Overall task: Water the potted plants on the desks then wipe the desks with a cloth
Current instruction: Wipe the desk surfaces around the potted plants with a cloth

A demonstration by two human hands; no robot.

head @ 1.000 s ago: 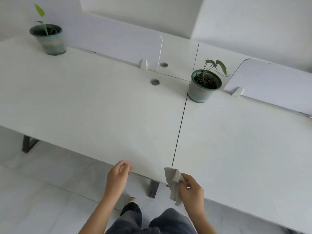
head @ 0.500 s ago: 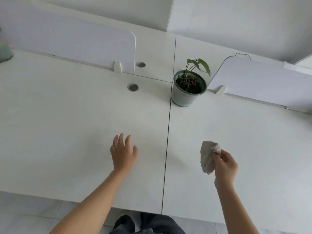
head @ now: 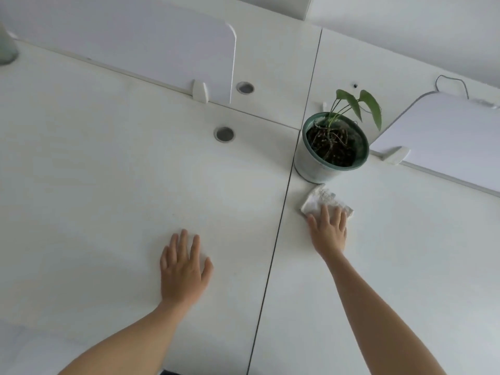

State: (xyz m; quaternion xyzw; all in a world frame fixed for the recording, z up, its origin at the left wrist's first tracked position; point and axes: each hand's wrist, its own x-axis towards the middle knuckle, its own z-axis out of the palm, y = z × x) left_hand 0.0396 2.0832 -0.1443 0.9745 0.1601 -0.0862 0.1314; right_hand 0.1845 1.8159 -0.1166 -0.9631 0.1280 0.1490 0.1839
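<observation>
Since half a second ago both hands have gone forward over the desks, and the cloth [head: 326, 201], which was held up in the air in the right hand [head: 328, 231], now lies flat on the right desk [head: 405, 253]. That hand presses on the near part of the cloth with the fingers stretched out and a little spread, not closed around it; the far part of the cloth shows beyond the fingertips. The cloth is just in front of the potted plant [head: 332, 147], very near its base, but I cannot tell if they touch. This plant stands upright on the right desk, beside the dark seam between the two desks, and it has dark soil and a few green leaves that lean to the right. The left hand [head: 182, 269] rests palm down on the left desk [head: 94, 198] with the fingers extended and slightly apart, and it holds nothing. Farther back on the left desk is a round cable hole [head: 224, 134]. A white divider panel [head: 135, 44] stands at the back of it, and another divider panel [head: 454, 136] is behind the right desk, just to the right of the pot. At the far left edge a second pot [head: 6, 47] is seen only in part and blurred.
</observation>
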